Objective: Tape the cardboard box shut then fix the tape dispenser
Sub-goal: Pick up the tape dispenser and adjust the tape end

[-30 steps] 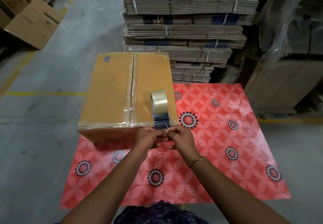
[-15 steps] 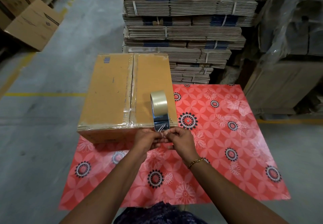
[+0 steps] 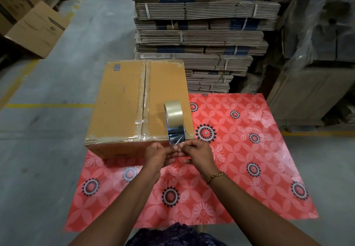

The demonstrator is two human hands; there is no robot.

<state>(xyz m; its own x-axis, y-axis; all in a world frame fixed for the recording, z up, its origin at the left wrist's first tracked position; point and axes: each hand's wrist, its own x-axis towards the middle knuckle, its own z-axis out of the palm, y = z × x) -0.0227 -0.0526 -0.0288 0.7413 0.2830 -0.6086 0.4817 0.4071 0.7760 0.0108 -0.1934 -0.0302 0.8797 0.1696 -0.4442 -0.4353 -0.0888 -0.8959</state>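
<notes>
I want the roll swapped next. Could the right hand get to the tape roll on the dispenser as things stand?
Probably yes. The tape roll stands exposed atop the cardboard box, just beyond the right hand, with nothing between them. That hand, however, is pinching the loose tape end with the left hand.

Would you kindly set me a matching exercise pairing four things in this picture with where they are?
Things:
1. tape roll
2. box
3. bracelet
4. flat cartons

Places:
A. stacked behind the table
B. on the red tablecloth
C. on the right wrist
D. in the dispenser on top of the box

Pairs: 1-D, 2-B, 3-C, 4-A
</notes>
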